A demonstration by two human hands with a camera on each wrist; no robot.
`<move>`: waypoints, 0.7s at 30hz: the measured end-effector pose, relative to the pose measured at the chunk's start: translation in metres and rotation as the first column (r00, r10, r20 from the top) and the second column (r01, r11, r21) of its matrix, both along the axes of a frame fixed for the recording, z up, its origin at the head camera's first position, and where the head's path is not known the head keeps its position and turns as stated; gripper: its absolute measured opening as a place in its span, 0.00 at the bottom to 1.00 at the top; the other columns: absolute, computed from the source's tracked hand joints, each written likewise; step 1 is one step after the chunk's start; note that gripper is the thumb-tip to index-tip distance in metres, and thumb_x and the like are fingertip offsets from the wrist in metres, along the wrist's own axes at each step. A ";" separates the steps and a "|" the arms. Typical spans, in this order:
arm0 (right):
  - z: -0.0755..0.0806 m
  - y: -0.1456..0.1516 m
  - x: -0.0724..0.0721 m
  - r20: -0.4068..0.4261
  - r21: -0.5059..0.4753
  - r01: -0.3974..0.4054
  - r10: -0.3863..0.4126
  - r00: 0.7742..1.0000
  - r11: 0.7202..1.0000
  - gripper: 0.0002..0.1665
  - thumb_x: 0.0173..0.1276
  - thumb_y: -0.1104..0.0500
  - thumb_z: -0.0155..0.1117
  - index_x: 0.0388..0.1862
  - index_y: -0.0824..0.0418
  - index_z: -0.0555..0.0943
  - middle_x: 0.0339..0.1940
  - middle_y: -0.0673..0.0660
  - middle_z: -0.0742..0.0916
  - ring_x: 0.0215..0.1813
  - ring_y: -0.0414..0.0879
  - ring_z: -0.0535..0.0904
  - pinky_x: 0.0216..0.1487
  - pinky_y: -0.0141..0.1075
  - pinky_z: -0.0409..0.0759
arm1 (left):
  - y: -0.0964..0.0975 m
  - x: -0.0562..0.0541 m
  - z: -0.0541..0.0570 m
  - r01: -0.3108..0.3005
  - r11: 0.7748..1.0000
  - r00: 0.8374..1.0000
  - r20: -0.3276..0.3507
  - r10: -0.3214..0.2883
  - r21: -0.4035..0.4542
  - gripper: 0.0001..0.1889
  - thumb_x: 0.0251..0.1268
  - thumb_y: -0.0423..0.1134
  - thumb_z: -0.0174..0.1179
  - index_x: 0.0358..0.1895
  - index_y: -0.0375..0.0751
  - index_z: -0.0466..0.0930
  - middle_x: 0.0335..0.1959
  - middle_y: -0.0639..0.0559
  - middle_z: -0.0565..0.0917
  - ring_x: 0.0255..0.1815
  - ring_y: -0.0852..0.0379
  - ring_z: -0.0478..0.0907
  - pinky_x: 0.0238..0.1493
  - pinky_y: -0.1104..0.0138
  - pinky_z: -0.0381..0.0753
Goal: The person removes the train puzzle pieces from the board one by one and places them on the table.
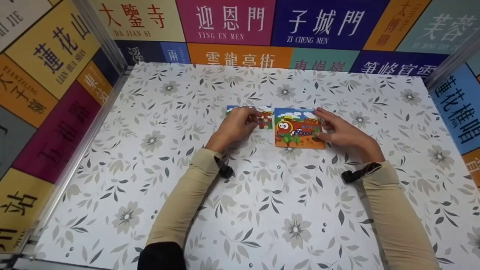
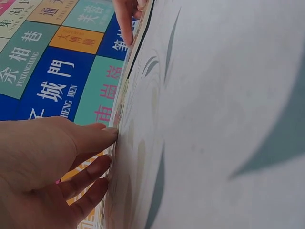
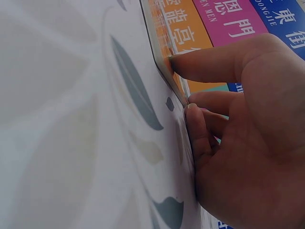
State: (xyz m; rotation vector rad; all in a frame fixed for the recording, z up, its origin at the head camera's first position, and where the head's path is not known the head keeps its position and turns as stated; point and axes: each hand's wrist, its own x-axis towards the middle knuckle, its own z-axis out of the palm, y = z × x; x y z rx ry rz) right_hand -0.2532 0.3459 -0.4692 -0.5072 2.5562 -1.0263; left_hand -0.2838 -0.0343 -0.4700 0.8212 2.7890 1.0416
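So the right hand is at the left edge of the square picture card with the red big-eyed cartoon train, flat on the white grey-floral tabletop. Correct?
Wrong edge: the head view shows the right hand at the right edge of the square red-train picture card. The white grey-floral tabletop is as you said.

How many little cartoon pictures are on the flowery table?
2 that I can see. The right picture is at the right hand; the left picture is beside it, partly covered by the left hand. More could be hidden underneath.
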 end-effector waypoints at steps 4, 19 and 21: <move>0.001 0.000 0.001 -0.024 0.005 -0.013 0.013 1.000 1.000 0.49 0.81 0.56 0.67 0.91 0.59 0.52 0.93 0.63 0.48 0.66 0.57 0.70 0.76 0.43 0.69 | 0.001 0.000 0.001 0.002 1.000 1.000 -0.012 -0.002 0.002 0.16 0.76 0.32 0.66 0.62 0.39 0.89 0.50 0.46 0.92 0.50 0.51 0.89 0.54 0.59 0.87; 0.002 -0.003 0.001 -0.030 0.002 -0.014 0.014 0.999 1.000 0.49 0.80 0.57 0.67 0.91 0.59 0.53 0.93 0.63 0.49 0.62 0.54 0.70 0.74 0.55 0.67 | 0.026 0.008 0.006 0.090 0.995 0.996 -0.016 -0.089 0.050 0.16 0.77 0.36 0.66 0.63 0.38 0.88 0.55 0.44 0.89 0.54 0.52 0.86 0.59 0.61 0.85; 0.003 -0.003 0.002 -0.028 0.002 -0.012 0.012 1.000 1.000 0.49 0.80 0.58 0.67 0.91 0.60 0.53 0.93 0.64 0.49 0.63 0.55 0.70 0.75 0.56 0.67 | 0.033 0.011 0.007 0.126 0.991 0.992 -0.001 -0.127 0.054 0.17 0.77 0.36 0.66 0.64 0.38 0.87 0.56 0.44 0.89 0.55 0.52 0.85 0.60 0.62 0.84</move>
